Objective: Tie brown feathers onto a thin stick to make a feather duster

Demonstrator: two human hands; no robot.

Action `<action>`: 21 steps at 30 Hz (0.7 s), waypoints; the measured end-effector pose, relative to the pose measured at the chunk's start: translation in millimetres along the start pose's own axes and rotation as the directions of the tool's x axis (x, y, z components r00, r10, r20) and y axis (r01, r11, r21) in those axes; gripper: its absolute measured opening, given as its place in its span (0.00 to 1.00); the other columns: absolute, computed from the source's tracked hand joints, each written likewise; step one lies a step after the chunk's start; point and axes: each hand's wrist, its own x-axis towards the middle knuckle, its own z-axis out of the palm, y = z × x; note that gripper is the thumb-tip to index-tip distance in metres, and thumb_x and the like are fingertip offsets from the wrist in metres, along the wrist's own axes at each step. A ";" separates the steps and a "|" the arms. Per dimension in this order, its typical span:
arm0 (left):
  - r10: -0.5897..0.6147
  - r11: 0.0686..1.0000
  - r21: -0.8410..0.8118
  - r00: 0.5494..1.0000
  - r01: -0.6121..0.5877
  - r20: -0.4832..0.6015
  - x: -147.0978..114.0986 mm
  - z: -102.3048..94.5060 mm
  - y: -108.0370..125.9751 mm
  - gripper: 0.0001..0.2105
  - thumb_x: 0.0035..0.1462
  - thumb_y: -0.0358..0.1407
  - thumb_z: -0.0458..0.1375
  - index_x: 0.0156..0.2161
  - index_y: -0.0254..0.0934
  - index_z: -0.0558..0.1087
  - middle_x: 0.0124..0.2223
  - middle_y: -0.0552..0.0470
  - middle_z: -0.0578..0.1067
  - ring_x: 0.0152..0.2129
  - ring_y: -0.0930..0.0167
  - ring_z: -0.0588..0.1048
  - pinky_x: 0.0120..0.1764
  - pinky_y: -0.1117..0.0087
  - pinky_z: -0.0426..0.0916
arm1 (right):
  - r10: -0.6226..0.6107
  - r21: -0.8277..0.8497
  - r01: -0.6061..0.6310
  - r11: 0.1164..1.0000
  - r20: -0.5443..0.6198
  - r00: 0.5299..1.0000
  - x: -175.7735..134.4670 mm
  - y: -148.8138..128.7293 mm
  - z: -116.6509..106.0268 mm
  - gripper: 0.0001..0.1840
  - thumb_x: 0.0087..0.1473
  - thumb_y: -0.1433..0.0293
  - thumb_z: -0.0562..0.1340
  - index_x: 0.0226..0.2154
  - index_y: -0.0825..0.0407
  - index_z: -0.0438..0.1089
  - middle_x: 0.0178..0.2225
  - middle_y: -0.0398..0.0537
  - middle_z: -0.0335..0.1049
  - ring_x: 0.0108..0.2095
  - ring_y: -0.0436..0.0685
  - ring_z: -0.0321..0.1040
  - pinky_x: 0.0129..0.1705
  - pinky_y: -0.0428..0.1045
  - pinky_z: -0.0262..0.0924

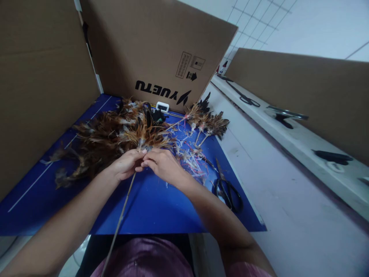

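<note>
My left hand (128,164) is closed round a thin stick (122,213) whose far end carries brown feathers (144,132), like a feather duster. The stick slants down toward my body. Against it, at the base of the feathers, my right hand (162,161) has its fingers pinched together. What lies between those fingertips is too small and hidden to name. Just beyond and left of my hands spreads a big heap of loose brown feathers (99,134). To the right lie several small feather bundles on sticks (198,117).
Black-handled scissors (227,190) and shredded white and pink strips (191,159) lie on the blue tabletop (161,215) at right. Cardboard panels (155,46) wall the back and left. A white object (162,107) stands at the back. More scissors (249,100) rest on a right-hand ledge.
</note>
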 end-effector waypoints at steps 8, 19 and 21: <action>-0.008 1.000 -0.018 1.000 0.008 -0.018 -1.6 -0.1 2.0 0.14 0.46 0.37 0.69 0.25 0.28 0.70 0.23 0.52 0.67 0.16 0.79 0.64 0.13 0.83 0.53 | 0.188 0.284 -0.146 0.948 -0.125 0.974 -15.6 8.3 12.9 0.08 0.55 0.77 0.59 0.36 0.51 0.70 0.34 0.44 0.77 0.35 0.51 0.75 0.39 0.46 0.65; -0.045 0.999 -0.030 0.997 0.043 -0.069 -0.5 -1.8 3.0 0.12 0.51 0.34 0.65 0.24 0.27 0.71 0.24 0.49 0.69 0.17 0.78 0.66 0.13 0.82 0.56 | 0.200 0.325 -0.143 0.935 -0.148 0.968 -20.6 10.3 15.9 0.07 0.56 0.75 0.60 0.35 0.50 0.72 0.35 0.43 0.79 0.34 0.51 0.75 0.38 0.46 0.65; -0.056 0.998 -0.045 0.997 0.053 -0.061 -0.7 -1.7 3.5 0.12 0.51 0.34 0.66 0.24 0.27 0.70 0.24 0.49 0.68 0.17 0.78 0.66 0.12 0.83 0.55 | 0.166 0.291 -0.113 0.950 -0.165 0.972 -21.1 11.3 17.8 0.08 0.57 0.75 0.60 0.35 0.50 0.74 0.36 0.44 0.79 0.36 0.52 0.75 0.40 0.46 0.66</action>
